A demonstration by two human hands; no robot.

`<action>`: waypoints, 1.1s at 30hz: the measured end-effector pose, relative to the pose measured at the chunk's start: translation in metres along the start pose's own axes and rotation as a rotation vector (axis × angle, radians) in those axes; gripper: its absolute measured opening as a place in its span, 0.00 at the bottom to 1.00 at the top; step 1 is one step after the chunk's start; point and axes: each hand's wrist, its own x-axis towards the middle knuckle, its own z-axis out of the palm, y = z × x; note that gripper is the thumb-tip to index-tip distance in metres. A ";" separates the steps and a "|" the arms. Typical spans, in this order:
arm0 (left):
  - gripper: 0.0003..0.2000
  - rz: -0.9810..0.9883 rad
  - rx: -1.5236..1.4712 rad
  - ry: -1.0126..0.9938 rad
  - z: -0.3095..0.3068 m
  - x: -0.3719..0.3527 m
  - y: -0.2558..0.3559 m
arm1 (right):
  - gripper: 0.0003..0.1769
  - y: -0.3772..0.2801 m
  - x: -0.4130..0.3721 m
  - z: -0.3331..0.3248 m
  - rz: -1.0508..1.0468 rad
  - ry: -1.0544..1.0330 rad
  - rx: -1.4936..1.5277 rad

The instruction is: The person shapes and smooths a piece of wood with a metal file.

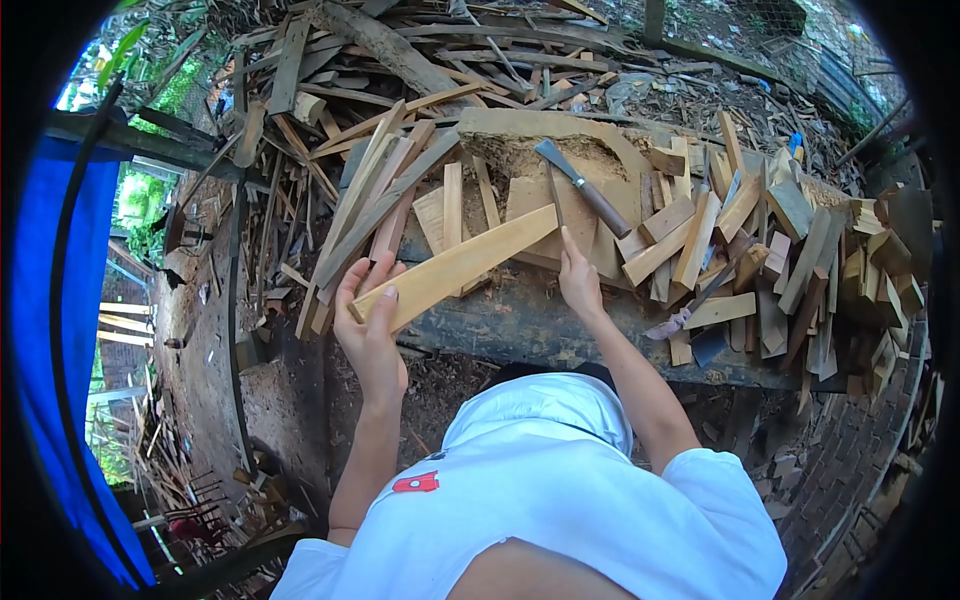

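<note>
My left hand (pixel 368 325) grips the near end of a long pale wooden slat (pixel 455 266), which slants up to the right across a big chopping block (pixel 545 135). At the slat's far end my right hand (pixel 578 280) holds a thin dark stick-like piece (pixel 555 200) upright against it. A heavy chopping knife (pixel 583 187) with a wooden handle lies on the block just beyond my right hand.
Cut wooden pieces (pixel 780 260) are heaped to the right on a dark log bench (pixel 520 325). Long slats and offcuts (pixel 360 150) pile up at the back left. A blue tarp (pixel 45 330) hangs at the left edge. Bare dirt ground lies below.
</note>
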 end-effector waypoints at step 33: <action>0.19 0.202 0.654 -0.415 0.000 0.028 0.022 | 0.30 -0.124 -0.045 -0.060 -0.585 -0.092 -0.156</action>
